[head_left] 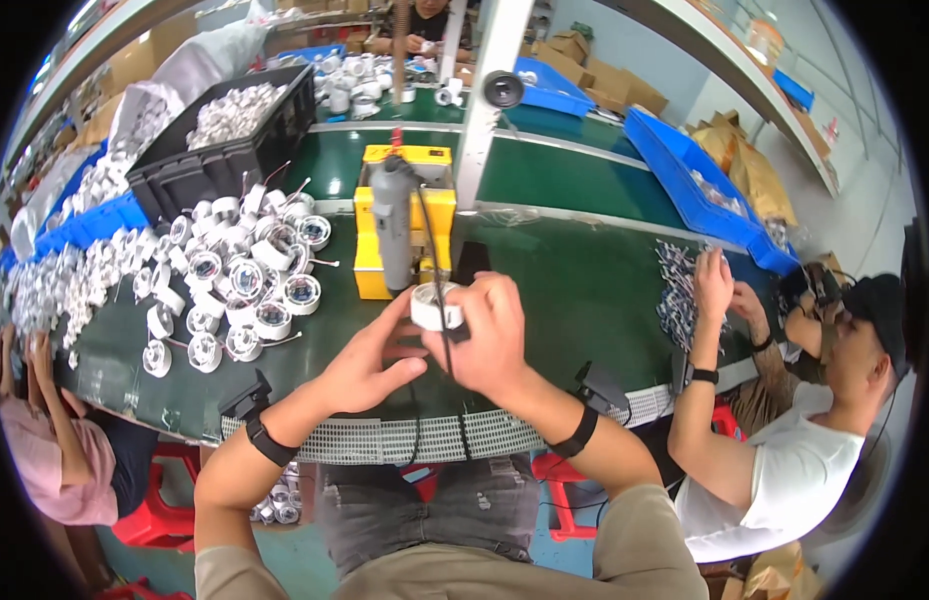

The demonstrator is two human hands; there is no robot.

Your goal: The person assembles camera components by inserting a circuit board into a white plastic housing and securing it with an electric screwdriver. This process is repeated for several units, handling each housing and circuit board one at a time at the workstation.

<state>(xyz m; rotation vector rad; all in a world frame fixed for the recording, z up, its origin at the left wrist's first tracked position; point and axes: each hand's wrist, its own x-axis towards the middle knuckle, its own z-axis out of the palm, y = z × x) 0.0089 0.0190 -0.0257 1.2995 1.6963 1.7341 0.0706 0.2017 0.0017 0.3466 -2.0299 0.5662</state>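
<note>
Head view. We hold a small white round housing [436, 306] over the green conveyor belt [574, 290], directly in front of our body and just before the yellow stand [374, 240].

Left hand [369, 362]: our fingers are loosely spread and cupped under and beside the housing, the thumb lying forward along its lower left edge.

Right hand [489, 340]: our fingers are curled over the housing's right side, pinching it against the left hand; a black cable [436, 260] runs down across the housing and between our hands.

Grey electric screwdriver [392, 225]: upright in the yellow stand, tip down, just above and left of the housing. We cannot tell whether the tip touches it.

Pile of white round housings [239, 275]: heaped on the belt to our left, well apart from our hands, some with thin wires trailing.

Black crate [184, 175]: behind the pile, filled with more white parts.

Blue trays [684, 170]: along the far right edge of the belt.

Co-worker's hand [712, 282]: at right, reaching over small parts on the belt. Another person's arm [44, 400] shows at the left.
</note>
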